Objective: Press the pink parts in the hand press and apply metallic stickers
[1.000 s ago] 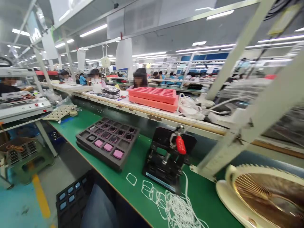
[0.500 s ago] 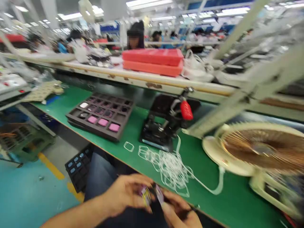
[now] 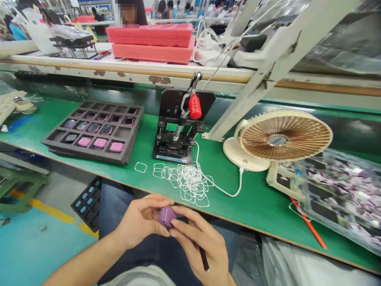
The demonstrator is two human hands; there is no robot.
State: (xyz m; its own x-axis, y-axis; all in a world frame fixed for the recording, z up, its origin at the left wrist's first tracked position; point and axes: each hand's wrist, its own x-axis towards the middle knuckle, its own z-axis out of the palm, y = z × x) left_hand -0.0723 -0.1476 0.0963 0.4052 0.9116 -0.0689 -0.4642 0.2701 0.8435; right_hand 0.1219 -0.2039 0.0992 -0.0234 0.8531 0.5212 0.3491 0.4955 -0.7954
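Note:
A small purple watch case (image 3: 167, 217) is held over my lap, just off the bench's front edge. My left hand (image 3: 143, 216) grips it between thumb and fingers from the left. From the other side, the fingertips of my right hand (image 3: 205, 240) pinch it. A thin dark stick-like tool (image 3: 204, 259) is tucked in my right hand, its end poking out below the fingers; its kind cannot be made out. On the bench beyond lies a tangled pile of thin white ring gaskets (image 3: 193, 178), with one loose gasket (image 3: 140, 167) to its left.
A dark foam tray (image 3: 125, 137) with watch cases stands left. Behind the gaskets is a black press with a red handle (image 3: 195, 106). A fan (image 3: 278, 140) and a clear tray of small parts (image 3: 342, 230) are right, near an orange stick (image 3: 311, 226). Red foam blocks (image 3: 151, 37) lie on the shelf.
My view has swung to the right and steadied. Two pieces were apart in my hands, one with a yellow strip; now both hands meet on a single purple case.

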